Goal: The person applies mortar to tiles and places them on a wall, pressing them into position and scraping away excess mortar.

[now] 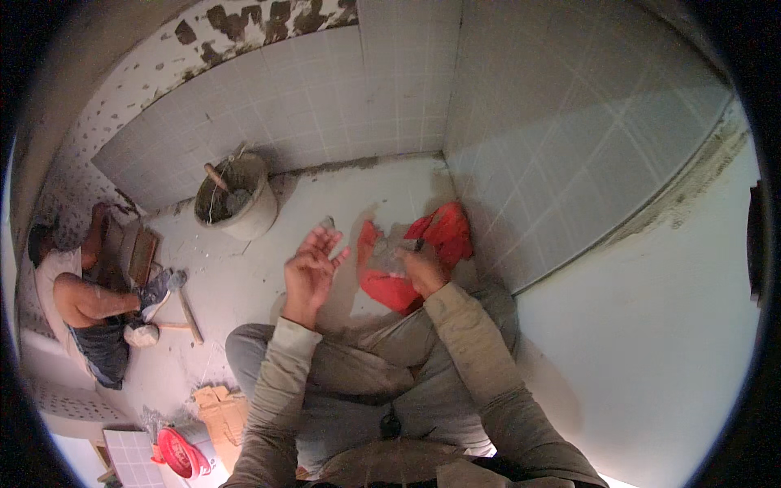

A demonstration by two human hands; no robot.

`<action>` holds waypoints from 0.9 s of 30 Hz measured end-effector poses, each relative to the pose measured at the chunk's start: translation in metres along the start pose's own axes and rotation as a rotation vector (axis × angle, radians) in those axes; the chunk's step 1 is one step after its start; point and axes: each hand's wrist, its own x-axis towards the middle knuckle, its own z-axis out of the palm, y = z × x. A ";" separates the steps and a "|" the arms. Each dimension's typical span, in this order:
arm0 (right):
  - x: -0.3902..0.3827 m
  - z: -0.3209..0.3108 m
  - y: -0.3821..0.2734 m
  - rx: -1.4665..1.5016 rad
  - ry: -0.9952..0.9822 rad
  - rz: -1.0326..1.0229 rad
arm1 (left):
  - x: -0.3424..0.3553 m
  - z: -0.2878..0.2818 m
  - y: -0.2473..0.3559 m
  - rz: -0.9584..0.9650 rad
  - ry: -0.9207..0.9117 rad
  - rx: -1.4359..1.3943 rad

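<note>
Tiled wall [325,98] spans upper frame. Red bag [390,291] lies at centre; our right hand [421,270] curls over it, grip unclear to us. Left hand [309,272] spreads wide. Step, we judge: handling grey contents [389,250]; next calls for steadying bag.

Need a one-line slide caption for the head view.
Left hand open, right hand at a red bag, with a bucket near the tiled wall.

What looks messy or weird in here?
The white wall strip above the pale grey tiles looks odd because dark blotches are scattered over it. The red plastic bag at the person's bare right hand also looks messy: it's crumpled, with something greyish in its opening. I can't tell whether any spilled.
</note>
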 end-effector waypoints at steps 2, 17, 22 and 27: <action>0.000 0.004 -0.005 -0.244 0.065 -0.027 | 0.033 0.032 0.022 0.065 -0.022 0.056; -0.010 0.036 -0.016 -0.223 -0.006 -0.212 | 0.406 0.329 0.068 0.968 -0.563 1.071; -0.014 0.018 -0.035 -0.384 0.107 -0.220 | 0.435 0.359 0.043 1.275 -0.420 1.688; -0.027 0.020 -0.050 -0.211 0.053 -0.101 | 0.445 0.354 0.049 1.310 -0.370 1.927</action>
